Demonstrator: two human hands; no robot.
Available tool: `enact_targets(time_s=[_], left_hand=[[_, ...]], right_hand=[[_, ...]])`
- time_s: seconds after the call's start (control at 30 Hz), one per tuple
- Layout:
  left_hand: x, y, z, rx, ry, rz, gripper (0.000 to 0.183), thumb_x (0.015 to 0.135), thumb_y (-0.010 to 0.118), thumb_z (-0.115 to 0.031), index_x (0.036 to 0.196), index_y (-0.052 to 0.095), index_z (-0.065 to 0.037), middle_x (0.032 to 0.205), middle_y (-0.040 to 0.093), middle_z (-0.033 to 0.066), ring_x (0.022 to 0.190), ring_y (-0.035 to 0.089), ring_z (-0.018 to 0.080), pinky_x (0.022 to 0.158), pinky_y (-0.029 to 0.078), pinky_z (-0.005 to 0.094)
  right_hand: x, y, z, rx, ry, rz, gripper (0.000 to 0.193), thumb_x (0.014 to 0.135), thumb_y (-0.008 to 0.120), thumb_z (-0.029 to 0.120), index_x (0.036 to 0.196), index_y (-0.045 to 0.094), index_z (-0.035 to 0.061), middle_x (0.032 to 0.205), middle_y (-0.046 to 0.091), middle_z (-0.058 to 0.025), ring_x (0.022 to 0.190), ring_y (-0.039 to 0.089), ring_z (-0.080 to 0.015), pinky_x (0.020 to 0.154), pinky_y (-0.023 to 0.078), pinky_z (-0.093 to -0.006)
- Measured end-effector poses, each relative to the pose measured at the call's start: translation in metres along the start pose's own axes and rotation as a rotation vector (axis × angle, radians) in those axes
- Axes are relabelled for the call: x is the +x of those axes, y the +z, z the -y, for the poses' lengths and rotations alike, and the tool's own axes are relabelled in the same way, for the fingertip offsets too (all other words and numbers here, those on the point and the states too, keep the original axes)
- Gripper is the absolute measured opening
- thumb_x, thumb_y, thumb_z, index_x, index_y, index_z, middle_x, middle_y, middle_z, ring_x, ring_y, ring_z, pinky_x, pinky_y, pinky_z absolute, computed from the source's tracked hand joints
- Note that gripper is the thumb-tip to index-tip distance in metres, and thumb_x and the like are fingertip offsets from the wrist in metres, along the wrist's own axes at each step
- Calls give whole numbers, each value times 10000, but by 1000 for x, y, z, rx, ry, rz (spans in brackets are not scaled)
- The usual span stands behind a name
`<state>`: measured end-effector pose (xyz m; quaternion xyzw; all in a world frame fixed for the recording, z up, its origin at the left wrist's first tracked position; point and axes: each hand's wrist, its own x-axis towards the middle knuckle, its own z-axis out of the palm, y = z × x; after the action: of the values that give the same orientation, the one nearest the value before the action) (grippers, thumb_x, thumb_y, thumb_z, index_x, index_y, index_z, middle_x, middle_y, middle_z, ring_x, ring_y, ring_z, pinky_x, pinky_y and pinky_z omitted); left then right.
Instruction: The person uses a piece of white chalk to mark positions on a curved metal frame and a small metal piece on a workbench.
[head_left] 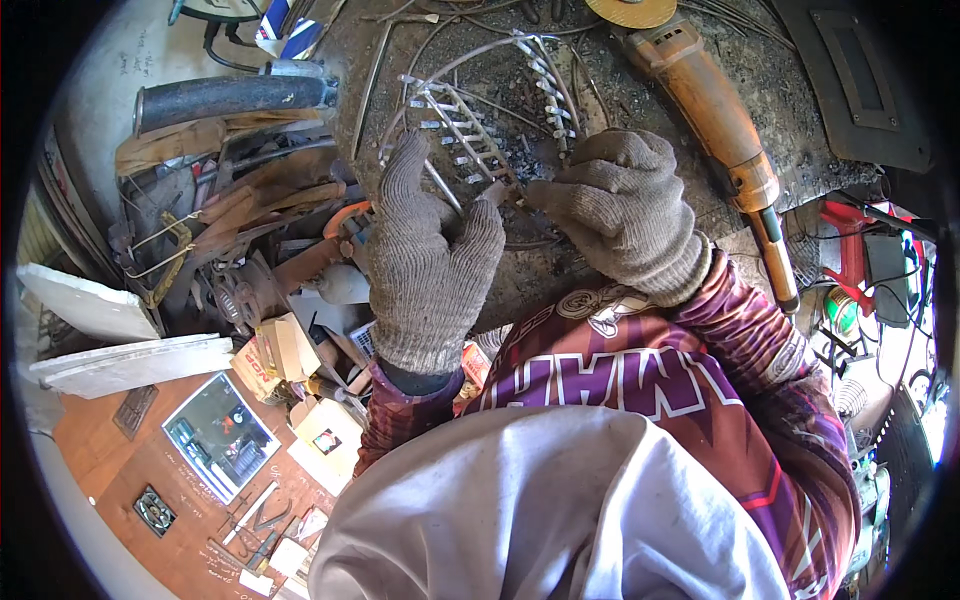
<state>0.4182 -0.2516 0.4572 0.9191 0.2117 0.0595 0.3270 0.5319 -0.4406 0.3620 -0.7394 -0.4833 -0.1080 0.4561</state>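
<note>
A small metal frame (465, 132) of bent rods and short cross bars lies on the dark, gritty work surface. My left hand (430, 265), in a grey-brown knit glove, spans its near left part. The index finger lies along a curved rod and the thumb rests at the end of the ladder-like strip; the other fingers are mostly hidden. A straight metal rod passes between finger and thumb. My right hand (625, 205), gloved alike, is closed in a pinch just right of the frame's near end. What sits in that pinch is too hidden to name.
An angle grinder (705, 115) with an orange-brown body and a disc (632, 10) lies at the right. A dark welding mask (850, 75) is at the far right corner. Scrap metal, a dark pipe (235, 102) and white slabs (130, 365) crowd the left; hand tools lie lower left.
</note>
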Motion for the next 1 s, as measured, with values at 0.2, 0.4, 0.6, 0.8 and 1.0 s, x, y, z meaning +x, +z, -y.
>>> enact_targets(time_s=[0.2, 0.4, 0.6, 0.8, 1.0], left_hand=[[-2, 2, 7, -45, 27, -27, 808, 903, 850, -166, 1557, 433, 63, 654, 660, 81, 637, 694, 203, 649, 553, 358], [2, -1, 0, 57, 71, -24, 815, 901, 860, -180, 1553, 435, 64, 659, 666, 81, 631, 691, 201, 649, 558, 365], [0, -2, -4, 54, 74, -25, 788, 900, 861, -170, 1538, 453, 46, 657, 663, 76, 620, 679, 189, 645, 552, 358], [0, -1, 0, 79, 152, -47, 781, 896, 858, -142, 1537, 454, 43, 651, 637, 61, 598, 644, 169, 624, 529, 338], [-14, -12, -1, -298, -58, -61, 751, 864, 873, -79, 1504, 504, 56, 625, 579, -1, 557, 551, 125, 617, 515, 309]], right_hand=[[5, -2, 3, -67, -29, -6, 373, 751, 816, 229, 1120, 835, 275, 939, 695, 74, 1004, 683, -199, 801, 565, -420], [15, -4, 6, -69, -67, 12, 371, 726, 803, 218, 1093, 837, 264, 922, 712, 92, 1001, 683, -192, 831, 569, -416], [18, 4, 3, -9, -103, -68, 362, 714, 791, 221, 1073, 836, 243, 934, 723, 88, 1006, 681, -196, 867, 570, -418], [20, 1, 5, -141, -126, -30, 297, 740, 779, 233, 1032, 833, 245, 958, 744, 90, 1024, 672, -189, 882, 566, -410], [15, -37, 5, -64, -107, -150, 354, 685, 818, 182, 1035, 830, 235, 936, 753, 61, 1018, 695, -199, 886, 554, -396]])
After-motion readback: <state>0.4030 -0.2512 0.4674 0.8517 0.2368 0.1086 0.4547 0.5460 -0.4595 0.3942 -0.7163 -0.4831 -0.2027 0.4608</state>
